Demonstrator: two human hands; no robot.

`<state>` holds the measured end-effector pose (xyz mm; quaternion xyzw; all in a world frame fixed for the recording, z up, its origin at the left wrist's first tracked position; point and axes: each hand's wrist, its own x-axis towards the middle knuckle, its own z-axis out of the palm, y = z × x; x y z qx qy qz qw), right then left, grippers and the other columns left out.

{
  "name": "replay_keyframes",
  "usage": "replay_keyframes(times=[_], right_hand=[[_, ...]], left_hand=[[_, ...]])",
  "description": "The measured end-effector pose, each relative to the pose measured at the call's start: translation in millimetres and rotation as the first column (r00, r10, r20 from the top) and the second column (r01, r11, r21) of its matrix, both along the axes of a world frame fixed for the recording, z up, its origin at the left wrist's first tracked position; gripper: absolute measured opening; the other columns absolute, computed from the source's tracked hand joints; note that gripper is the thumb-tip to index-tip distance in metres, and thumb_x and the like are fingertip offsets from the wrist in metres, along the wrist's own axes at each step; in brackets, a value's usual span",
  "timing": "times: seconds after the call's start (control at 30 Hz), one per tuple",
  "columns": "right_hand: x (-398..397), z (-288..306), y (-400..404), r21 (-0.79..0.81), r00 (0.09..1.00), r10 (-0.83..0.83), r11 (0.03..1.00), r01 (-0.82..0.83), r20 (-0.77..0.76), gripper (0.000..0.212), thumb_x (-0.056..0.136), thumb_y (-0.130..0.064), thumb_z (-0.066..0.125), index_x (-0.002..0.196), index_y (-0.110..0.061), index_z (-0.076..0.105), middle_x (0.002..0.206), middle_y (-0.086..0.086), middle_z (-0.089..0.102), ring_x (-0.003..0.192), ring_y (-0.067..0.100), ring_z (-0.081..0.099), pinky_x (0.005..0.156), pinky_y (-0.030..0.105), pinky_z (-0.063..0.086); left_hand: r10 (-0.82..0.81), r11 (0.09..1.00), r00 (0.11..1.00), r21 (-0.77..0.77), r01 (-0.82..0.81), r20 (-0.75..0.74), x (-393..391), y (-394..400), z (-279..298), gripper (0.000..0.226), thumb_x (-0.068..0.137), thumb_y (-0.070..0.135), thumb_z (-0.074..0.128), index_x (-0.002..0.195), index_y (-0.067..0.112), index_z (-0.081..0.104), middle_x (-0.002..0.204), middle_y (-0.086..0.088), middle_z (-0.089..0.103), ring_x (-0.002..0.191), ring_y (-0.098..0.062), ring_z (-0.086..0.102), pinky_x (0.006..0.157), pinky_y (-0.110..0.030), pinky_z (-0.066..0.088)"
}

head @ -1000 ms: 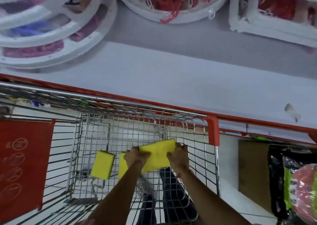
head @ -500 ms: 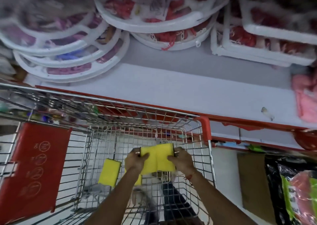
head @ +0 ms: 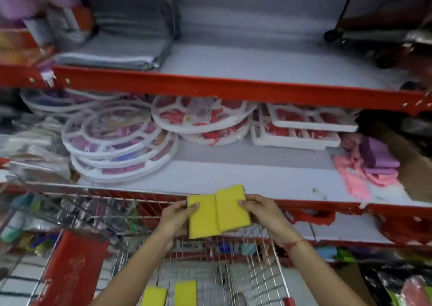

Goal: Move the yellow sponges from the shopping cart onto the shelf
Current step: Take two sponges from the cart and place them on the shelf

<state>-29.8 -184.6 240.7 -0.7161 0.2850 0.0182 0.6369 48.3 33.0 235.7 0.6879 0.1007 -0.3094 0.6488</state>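
Two yellow sponges [head: 217,212] are held side by side between my hands, above the far rim of the wire shopping cart [head: 268,259] and just in front of the white shelf [head: 233,177]. My left hand [head: 174,220] grips the left sponge's edge; my right hand [head: 264,214] grips the right one. Two more yellow sponges [head: 170,294] lie on the cart's wire bottom, below my arms.
Round white plastic hangers [head: 117,146] are stacked on the shelf at left, with red-filled white trays [head: 297,130] at back right. Pink and purple cloths [head: 369,170] lie at the shelf's right end. A red-edged upper shelf [head: 233,88] overhangs. A red panel [head: 74,266] hangs on the cart.
Both hands have lifted the two sponges up out of the cart to shelf-edge height. My view has tilted up, and the upper shelf has come into sight.
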Motion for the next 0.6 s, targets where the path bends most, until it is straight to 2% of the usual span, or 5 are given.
replay_keyframes(times=[0.03,0.1,0.33,0.5,0.6], right_hand=[[1,15,-2,0.002,0.999,-0.004,1.0,0.004,0.032,0.037,0.083,-0.018,0.069,0.115,-0.002,0.063,0.114,0.018,0.069,0.101,0.027,0.067,0.091,0.04,0.055],[7,44,-6,0.008,0.996,-0.006,1.0,0.005,0.085,0.038,0.083,-0.018,0.069,0.117,-0.002,0.062,0.115,0.018,0.068,0.105,0.03,0.066,0.095,0.046,0.053],[21,143,-21,-0.027,0.953,0.07,0.998,-0.064,0.296,0.031,0.086,-0.025,0.065,0.113,-0.009,0.066,0.109,0.007,0.073,0.098,0.02,0.071,0.071,0.021,0.056],[49,202,-35,-0.021,0.916,0.014,1.0,-0.006,0.4,0.03,0.086,-0.02,0.065,0.11,-0.002,0.067,0.098,0.012,0.073,0.082,0.021,0.068,0.06,0.018,0.056],[69,233,-48,-0.04,0.897,0.013,0.999,0.005,0.443,0.03,0.086,-0.021,0.065,0.109,-0.001,0.066,0.096,0.013,0.072,0.078,0.02,0.067,0.057,0.018,0.055]], left_hand=[[0.0,1.0,1.0,-0.011,0.0,0.03,5,0,15,0.035,0.082,0.024,0.071,0.113,0.012,0.062,0.117,-0.013,0.068,0.102,-0.031,0.066,0.07,-0.034,0.055],[-0.009,1.0,0.997,-0.025,0.011,0.071,16,-3,42,0.044,0.082,0.026,0.071,0.121,0.011,0.06,0.12,-0.015,0.067,0.102,-0.033,0.067,0.068,-0.035,0.055],[-0.07,0.991,0.955,-0.093,0.101,0.289,45,-15,138,0.031,0.085,0.028,0.068,0.113,0.015,0.062,0.111,-0.005,0.067,0.085,-0.013,0.068,0.061,-0.024,0.053],[-0.018,0.984,0.928,-0.158,0.083,0.373,79,-41,200,0.03,0.084,0.021,0.069,0.108,0.002,0.067,0.097,-0.011,0.072,0.058,-0.011,0.07,0.046,-0.019,0.056],[0.008,0.985,0.903,-0.158,0.066,0.43,101,-55,236,0.026,0.083,0.023,0.07,0.098,0.002,0.068,0.08,-0.009,0.068,0.058,-0.016,0.063,0.046,-0.019,0.054]])
